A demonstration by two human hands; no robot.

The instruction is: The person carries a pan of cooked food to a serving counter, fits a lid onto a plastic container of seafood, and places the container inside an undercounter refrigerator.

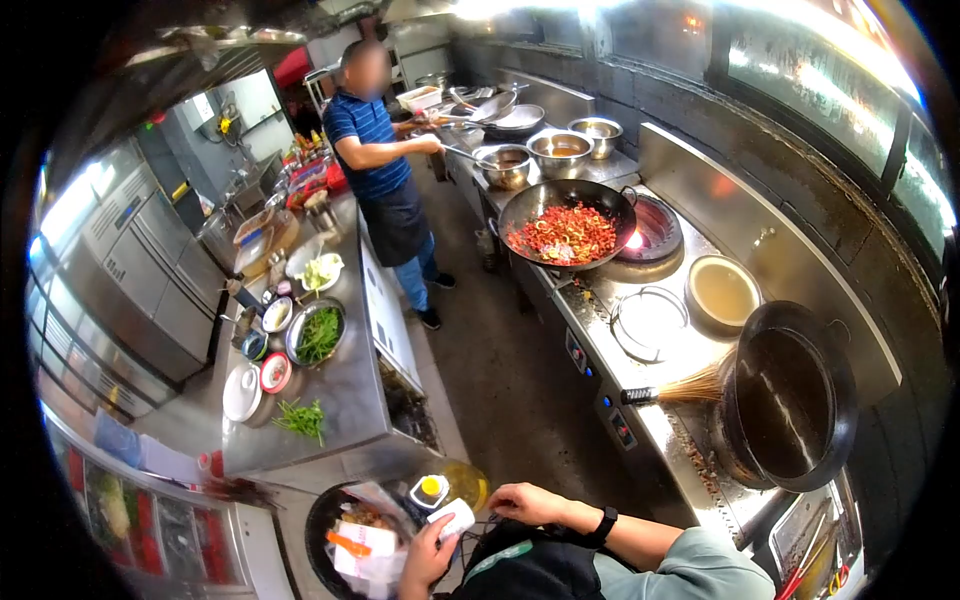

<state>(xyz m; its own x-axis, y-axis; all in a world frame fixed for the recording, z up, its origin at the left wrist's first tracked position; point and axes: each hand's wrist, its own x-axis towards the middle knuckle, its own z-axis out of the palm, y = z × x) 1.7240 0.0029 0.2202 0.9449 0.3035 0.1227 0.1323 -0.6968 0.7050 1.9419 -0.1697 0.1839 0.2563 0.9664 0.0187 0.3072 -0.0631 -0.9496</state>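
At the bottom, my left hand [425, 562] is closed on a small white object [453, 519] whose kind I cannot make out. Beside it, my right hand [528, 503], below a black wristband, has loosely bent fingers and nothing visible in them. A bottle with a yellow cap [431, 487] and a large bottle of yellow oil [466, 484] stand just beyond my hands. Left of my left hand is a dark bin [322, 535] with papers, plastic and an orange piece in it.
A wok of red chillies [568, 234] sits by a lit burner [648, 228]. A bamboo brush [685, 388] touches a big wok of dark liquid [785, 400]. Greens [318, 334] lie on the left counter [350, 395]. Another person [375, 150] stands in the aisle, holding long handles.
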